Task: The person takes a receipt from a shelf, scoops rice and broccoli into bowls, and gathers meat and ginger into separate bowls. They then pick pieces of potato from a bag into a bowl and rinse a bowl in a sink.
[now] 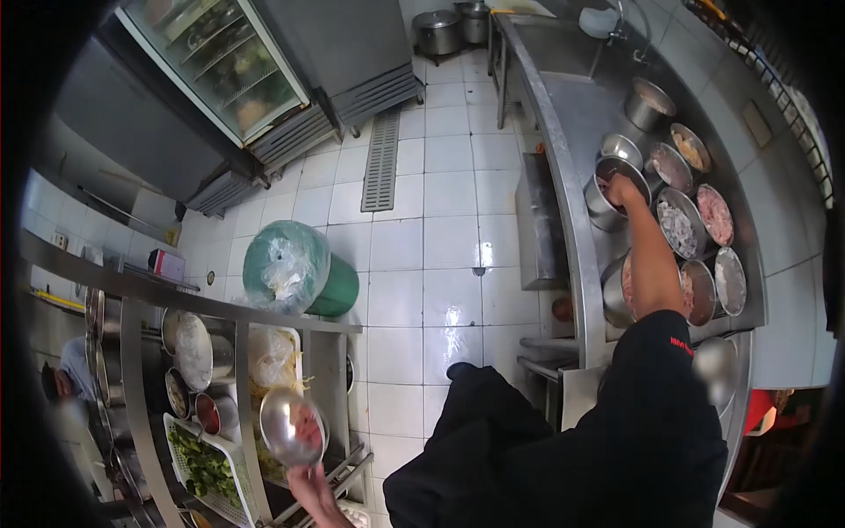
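My left hand (pixel 310 489) grips the near rim of a shiny metal bowl (pixel 280 427), which has some pinkish-red pieces in it that look like raw meat. The bowl is held over the shelf rack at lower left. On the steel counter at right, my right hand (pixel 621 188) reaches down into a deep metal pot (pixel 600 211); its fingers are inside and mostly hidden. Close behind that pot is a smaller metal pot (pixel 622 148). Beside my right forearm stand metal containers of pale grey pieces (pixel 678 227) and pink minced-looking food (pixel 715 214).
A green bin (pixel 337 286) with a clear plastic liner stands on the tiled floor. The rack at left holds a white basket of green vegetables (pixel 204 466) and several pots. A sink (pixel 563 48) and glass-door fridge (pixel 231 66) are farther off. Someone's hand (pixel 63 382) shows at far left.
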`<state>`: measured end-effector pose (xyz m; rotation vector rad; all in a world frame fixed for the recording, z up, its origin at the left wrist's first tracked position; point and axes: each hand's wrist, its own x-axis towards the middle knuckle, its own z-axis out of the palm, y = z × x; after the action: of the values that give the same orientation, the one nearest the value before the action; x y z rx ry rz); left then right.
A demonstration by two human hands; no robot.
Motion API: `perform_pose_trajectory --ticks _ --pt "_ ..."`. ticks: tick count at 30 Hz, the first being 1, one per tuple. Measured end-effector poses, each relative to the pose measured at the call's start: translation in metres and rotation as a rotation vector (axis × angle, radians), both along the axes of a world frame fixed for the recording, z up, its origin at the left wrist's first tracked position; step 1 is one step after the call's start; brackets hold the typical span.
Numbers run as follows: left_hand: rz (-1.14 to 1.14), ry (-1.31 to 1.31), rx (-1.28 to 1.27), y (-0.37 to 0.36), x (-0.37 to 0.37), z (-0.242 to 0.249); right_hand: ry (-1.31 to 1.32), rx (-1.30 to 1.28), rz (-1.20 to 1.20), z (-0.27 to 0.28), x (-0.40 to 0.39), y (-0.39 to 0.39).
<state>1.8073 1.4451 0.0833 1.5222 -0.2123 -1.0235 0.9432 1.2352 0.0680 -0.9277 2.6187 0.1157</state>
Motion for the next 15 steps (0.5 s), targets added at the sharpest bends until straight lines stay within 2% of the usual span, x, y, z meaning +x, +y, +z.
perform_pose_trajectory --ticks 1,2,3,6,7,11,15 --pt "-0.126 -0.041 -0.003 -0.045 -0.066 0.045 -0.024 -0.026 0.012 0.005 -0.002 0.002" --pt "-0.168 -0.009 0.001 -0.067 -0.081 0.047 -0.048 -0.05 0.021 0.014 -0.001 0.007" --pt "-0.219 0.002 -0.031 -0.09 -0.106 0.054 -0.122 -0.193 -0.043 0.064 0.035 0.019" --pt "-0.433 -0.003 -0.062 -0.143 -0.161 0.06 -0.037 -0.255 -0.026 0.056 0.018 0.029" --pt "-0.476 -0.019 -0.034 -0.156 -0.182 0.062 0.231 -0.435 0.13 0.036 0.002 0.034" --pt "-0.696 -0.01 -0.053 -0.187 -0.248 0.066 0.217 -0.755 0.142 0.039 -0.007 0.055" --pt "-0.842 0.051 -0.072 -0.197 -0.296 0.069 -0.193 -0.907 0.03 0.058 -0.004 0.066"
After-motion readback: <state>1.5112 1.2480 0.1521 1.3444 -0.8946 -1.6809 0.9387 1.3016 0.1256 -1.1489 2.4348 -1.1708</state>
